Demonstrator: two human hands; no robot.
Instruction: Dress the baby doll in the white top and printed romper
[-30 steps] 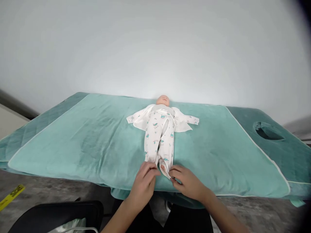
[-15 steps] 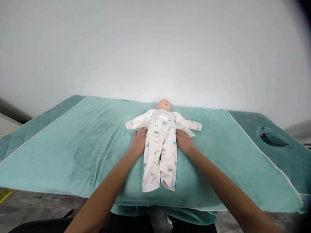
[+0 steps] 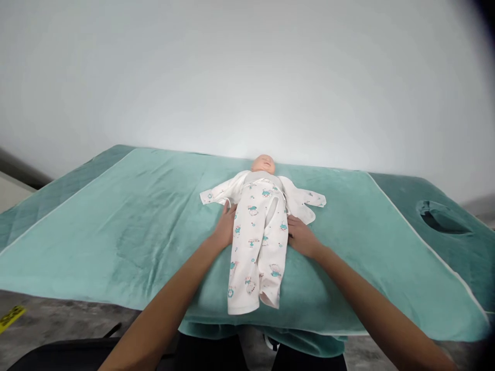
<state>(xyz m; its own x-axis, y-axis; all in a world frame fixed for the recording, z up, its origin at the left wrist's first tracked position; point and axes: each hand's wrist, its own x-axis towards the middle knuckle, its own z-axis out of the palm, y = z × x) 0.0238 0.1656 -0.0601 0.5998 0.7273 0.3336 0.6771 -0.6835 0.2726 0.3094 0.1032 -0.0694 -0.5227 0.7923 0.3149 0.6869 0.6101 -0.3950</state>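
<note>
A baby doll (image 3: 263,164) lies on its back with its head toward the wall. It wears a white wrap top (image 3: 300,202) with both sleeves spread out. White printed baby trousers (image 3: 247,247) cover its front from the grey waistband (image 3: 263,178) down, legs toward me. My left hand (image 3: 226,226) is closed at the left edge of the trousers, below the sleeve. On the opposite edge, a bit lower, my right hand (image 3: 304,236) is closed on the fabric. Some fingertips of both hands are hidden by the cloth.
A light green cover (image 3: 154,206) is spread over the padded bed (image 3: 406,196), which stands against a grey-white wall (image 3: 247,77). At the right end the bed has a face hole (image 3: 443,219). Yellow tape (image 3: 11,318) marks the floor at lower left.
My right hand has shifted slightly down and outward along the trousers' edge. The trouser legs sit slightly lower in view, and the right cuff looks more folded. The view has shifted a little.
</note>
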